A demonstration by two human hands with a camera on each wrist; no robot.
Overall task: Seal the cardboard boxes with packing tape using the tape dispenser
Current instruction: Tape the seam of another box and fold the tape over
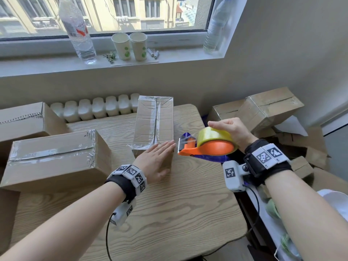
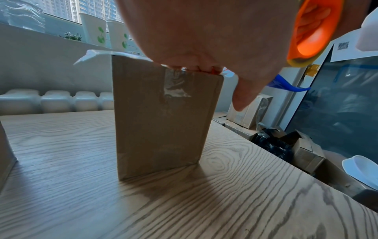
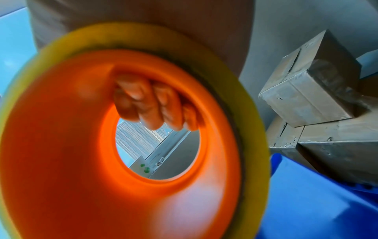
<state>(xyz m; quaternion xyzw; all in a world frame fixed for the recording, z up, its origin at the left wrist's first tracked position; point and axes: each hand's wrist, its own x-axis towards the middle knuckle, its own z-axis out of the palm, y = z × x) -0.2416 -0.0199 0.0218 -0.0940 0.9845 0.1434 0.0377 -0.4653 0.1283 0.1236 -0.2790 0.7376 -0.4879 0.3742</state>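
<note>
Left hand flat on taped box; right hand gripping tape dispenser beside it; larger box left; table front bare.

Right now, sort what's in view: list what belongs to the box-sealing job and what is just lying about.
Job:
tape dispenser, held in right hand
narrow box under flat left hand
wide taped box

Lying about:
water bottle
two paper cups
loose boxes beside the table
</note>
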